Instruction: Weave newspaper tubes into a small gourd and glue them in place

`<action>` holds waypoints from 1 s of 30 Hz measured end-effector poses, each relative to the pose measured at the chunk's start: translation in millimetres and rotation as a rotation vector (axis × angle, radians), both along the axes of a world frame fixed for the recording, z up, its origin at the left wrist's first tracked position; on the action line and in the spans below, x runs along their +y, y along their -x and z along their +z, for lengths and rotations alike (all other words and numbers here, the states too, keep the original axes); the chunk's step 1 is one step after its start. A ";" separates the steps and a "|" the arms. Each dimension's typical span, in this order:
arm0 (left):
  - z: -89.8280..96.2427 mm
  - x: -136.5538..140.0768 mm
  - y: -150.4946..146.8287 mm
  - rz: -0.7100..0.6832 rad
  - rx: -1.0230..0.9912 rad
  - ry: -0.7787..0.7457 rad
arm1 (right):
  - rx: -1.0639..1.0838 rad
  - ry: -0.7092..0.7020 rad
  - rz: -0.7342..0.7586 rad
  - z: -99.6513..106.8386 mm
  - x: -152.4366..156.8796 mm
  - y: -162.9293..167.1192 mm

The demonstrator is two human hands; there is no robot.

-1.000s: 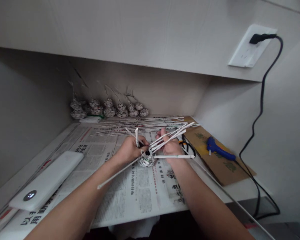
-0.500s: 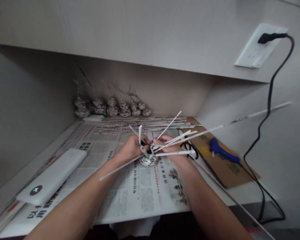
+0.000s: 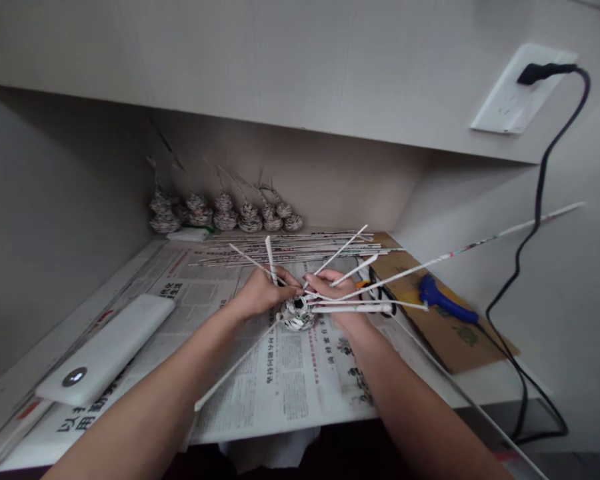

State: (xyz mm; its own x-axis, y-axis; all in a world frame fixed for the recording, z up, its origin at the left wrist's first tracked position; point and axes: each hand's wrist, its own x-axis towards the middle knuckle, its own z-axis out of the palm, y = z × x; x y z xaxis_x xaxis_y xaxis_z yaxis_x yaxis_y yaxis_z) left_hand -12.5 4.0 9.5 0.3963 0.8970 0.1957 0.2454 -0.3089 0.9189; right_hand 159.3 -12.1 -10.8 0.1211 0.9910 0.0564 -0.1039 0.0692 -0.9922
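Newspaper: flat on the table.
Ball: between both hands, over the newspaper, paper sticks poking out.
Left hand: pinching the ball's top edge.
Right hand: pinching a paper stick.
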 end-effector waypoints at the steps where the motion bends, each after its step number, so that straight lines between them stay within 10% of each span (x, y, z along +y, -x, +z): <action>1: 1.2 -0.6 0.4 -0.008 -0.012 0.025 | 0.002 -0.002 -0.003 1.4 -1.1 1.5; 14: -1.7 3.3 7.8 -0.101 -0.089 0.375 | -0.058 -0.058 0.063 3.7 -8.6 7.0; 30: -7.9 8.1 1.3 0.126 -0.316 0.580 | 0.247 0.059 0.015 12.1 -11.8 6.4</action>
